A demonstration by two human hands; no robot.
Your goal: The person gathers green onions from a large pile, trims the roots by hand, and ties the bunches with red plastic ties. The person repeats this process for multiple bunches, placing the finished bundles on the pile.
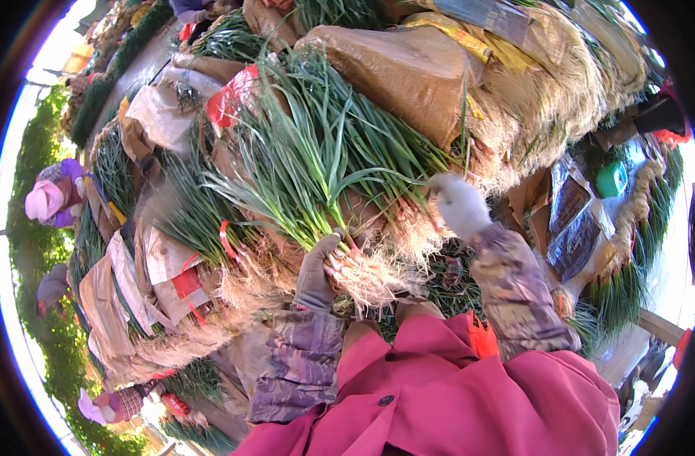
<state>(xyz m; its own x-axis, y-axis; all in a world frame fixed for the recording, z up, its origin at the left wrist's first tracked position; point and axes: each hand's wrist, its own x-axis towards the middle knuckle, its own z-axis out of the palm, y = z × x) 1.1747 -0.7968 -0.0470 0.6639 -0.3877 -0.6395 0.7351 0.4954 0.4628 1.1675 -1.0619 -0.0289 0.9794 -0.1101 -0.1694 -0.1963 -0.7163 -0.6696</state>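
Observation:
A bunch of green garlic or similar allium plants [324, 211] lies across the middle, its leaves fanning away from me. My left hand [315, 276], in a grey glove, is closed around the stems just above the pinkish bases and pale roots [370, 276]. In a white glove, my right hand [460, 206] is beside the root ends of another loose pile [381, 148]. Its fingers look curled near a leaf tip, but whether they pinch it I cannot tell. Left of the bunch, a red tie [227, 239] circles a bundle of the same plants.
Brown sheeting [399, 74] covers a large heap with matted roots [530, 102] behind. Orange-red strips [483, 337] hang at my pink garment [438, 393]. Loose leaves [456, 285] litter the ground. A teal container [611, 179] stands right. Several people work at left, one in a pink hat [44, 199].

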